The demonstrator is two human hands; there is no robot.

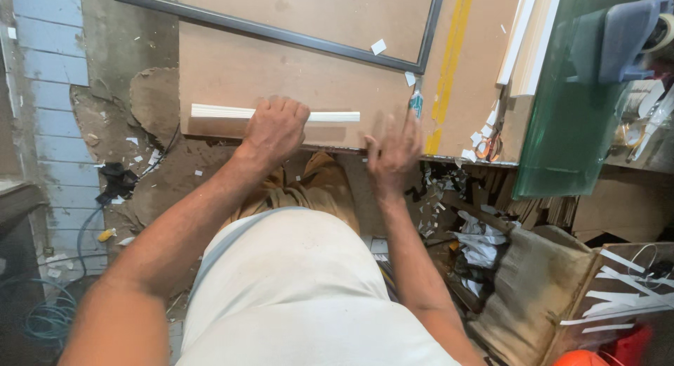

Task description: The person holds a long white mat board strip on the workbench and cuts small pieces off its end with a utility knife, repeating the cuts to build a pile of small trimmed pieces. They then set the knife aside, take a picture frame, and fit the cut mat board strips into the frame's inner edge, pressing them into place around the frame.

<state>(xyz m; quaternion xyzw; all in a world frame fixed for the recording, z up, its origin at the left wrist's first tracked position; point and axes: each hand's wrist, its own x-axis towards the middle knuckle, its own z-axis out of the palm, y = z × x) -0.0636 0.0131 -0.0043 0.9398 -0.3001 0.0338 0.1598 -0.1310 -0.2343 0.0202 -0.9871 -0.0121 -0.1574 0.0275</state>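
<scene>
My left hand is closed over the white moulding strip, which lies left-to-right along the near edge of the brown board, while my right hand, fingers spread and holding nothing, hovers blurred just beyond the strip's right end.

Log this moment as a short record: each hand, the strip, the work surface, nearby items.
left hand: closed over the white strip, pressing it on the board
right hand: open, blurred, fingers spread at the board's near edge
white strip: lies flat along the near edge
board: brown sheet
dark frame: lies on the board, beyond the strip
green glass pane: to the right
</scene>
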